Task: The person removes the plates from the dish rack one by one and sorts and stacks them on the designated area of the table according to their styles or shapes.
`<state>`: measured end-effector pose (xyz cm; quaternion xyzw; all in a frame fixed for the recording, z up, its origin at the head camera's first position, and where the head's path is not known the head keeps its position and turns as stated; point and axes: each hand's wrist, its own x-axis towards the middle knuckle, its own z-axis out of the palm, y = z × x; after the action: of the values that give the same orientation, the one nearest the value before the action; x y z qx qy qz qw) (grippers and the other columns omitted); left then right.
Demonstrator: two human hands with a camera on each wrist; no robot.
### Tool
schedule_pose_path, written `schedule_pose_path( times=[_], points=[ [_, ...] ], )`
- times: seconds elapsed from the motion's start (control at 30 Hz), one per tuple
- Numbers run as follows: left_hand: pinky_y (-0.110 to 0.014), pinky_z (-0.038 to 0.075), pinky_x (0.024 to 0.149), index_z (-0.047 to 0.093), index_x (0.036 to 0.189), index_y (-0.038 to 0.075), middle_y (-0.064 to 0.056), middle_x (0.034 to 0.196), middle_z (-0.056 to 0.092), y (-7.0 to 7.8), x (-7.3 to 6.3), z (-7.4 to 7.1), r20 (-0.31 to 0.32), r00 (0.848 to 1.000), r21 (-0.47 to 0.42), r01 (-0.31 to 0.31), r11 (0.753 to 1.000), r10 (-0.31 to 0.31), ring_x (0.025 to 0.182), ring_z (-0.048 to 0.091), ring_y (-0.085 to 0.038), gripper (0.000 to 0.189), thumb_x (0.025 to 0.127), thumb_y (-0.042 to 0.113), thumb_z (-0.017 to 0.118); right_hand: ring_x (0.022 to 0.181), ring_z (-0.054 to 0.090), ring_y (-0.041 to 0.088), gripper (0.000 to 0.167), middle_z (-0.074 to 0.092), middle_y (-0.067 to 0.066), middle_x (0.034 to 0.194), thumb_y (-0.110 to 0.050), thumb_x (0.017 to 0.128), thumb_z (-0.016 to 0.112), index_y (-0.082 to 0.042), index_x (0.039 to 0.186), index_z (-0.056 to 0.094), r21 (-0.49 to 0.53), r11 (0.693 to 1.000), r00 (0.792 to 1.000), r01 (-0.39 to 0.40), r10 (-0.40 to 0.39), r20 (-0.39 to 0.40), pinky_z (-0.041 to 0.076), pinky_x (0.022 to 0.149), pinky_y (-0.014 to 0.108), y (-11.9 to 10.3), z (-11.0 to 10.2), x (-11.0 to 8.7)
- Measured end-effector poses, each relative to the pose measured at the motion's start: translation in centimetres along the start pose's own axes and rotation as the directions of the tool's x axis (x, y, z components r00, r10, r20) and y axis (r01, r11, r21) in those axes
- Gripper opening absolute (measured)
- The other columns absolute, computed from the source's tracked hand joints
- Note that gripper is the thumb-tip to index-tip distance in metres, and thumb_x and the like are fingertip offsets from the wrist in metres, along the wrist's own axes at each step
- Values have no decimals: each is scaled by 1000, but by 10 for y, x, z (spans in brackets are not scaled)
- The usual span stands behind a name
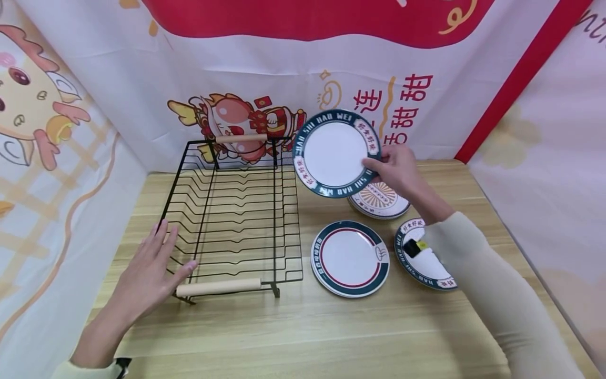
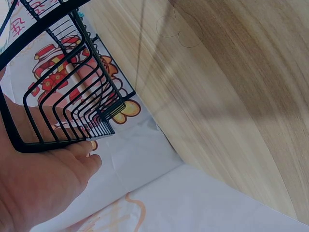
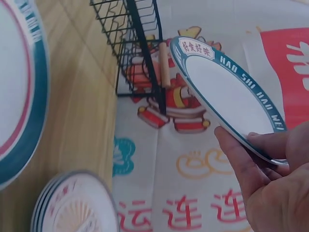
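My right hand (image 1: pixel 397 167) pinches the rim of a white plate (image 1: pixel 337 152) with a dark green lettered border, thumb on its face and fingers behind. The plate is tilted in the air, above the right rear part of a black wire dish rack (image 1: pixel 236 221) with wooden handles. In the right wrist view the same plate (image 3: pixel 227 92) is clear of the rack (image 3: pixel 140 53). My left hand (image 1: pixel 148 266) rests on the rack's near left side, its fingers extended along the wire; the left wrist view shows the hand (image 2: pixel 53 183) against the frame.
Right of the rack lies a stack of green-rimmed plates (image 1: pixel 350 258) with a red inner ring. Behind it is a stack of plates with a sunburst pattern (image 1: pixel 379 197). Another green-bordered plate (image 1: pixel 416 263) lies under my right forearm. Printed cloth (image 1: pixel 265 58) hangs behind the wooden table (image 1: pixel 284 331).
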<state>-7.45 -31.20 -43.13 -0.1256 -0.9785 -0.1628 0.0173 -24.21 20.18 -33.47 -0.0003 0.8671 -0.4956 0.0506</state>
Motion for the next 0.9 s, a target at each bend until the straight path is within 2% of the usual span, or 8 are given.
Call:
schedule_pose_path(
  times=[0.17,0.33,0.53,0.63,0.77,0.9],
  points=[
    [-36,-15,130,10,168,-1,-25,175,-2,1,1,0,0,1000,-6,0,1000,0,163,-10,-38,92,107,50,57,79,74,18,40,78,8,96,-31,106,68,2,126,68,-49,995,995,-91,93,44,60,70,20,25,-33,-21],
    [-37,-16,129,9,168,-1,-26,175,-3,0,2,2,5,1000,-2,0,1000,0,163,-11,-39,92,107,49,57,80,71,19,47,78,4,95,-38,105,68,2,128,64,-160,969,978,-187,199,60,55,63,22,56,-62,-40],
    [-35,-16,129,9,168,-1,-23,175,-5,-2,-1,2,-4,1000,-5,6,1000,-6,163,-10,-38,93,107,48,58,76,73,17,45,79,3,89,-32,105,69,9,123,65,-188,955,964,-227,248,93,51,56,22,98,-95,-53],
    [-35,-16,129,9,168,-1,-22,176,-5,-2,-2,2,-5,1000,-8,5,1000,-5,163,-11,-38,93,107,48,58,74,70,16,43,79,2,87,-30,106,68,11,119,67,-217,945,956,-244,272,112,50,57,23,116,-108,-63],
    [-36,-15,130,9,168,-1,-23,175,-4,0,-1,1,-4,1000,-4,7,1000,-7,163,-10,-37,92,107,50,56,74,67,16,40,78,3,87,-29,106,68,10,114,69,-244,928,938,-281,319,132,54,61,24,138,-121,-77],
    [-37,-14,130,9,168,-1,-23,176,-3,1,0,1,-2,1000,-3,8,1000,-8,163,-9,-38,92,108,52,55,76,68,19,37,78,4,87,-29,106,68,8,110,71,-235,912,912,-335,377,164,58,65,25,159,-130,-89]
  ],
)
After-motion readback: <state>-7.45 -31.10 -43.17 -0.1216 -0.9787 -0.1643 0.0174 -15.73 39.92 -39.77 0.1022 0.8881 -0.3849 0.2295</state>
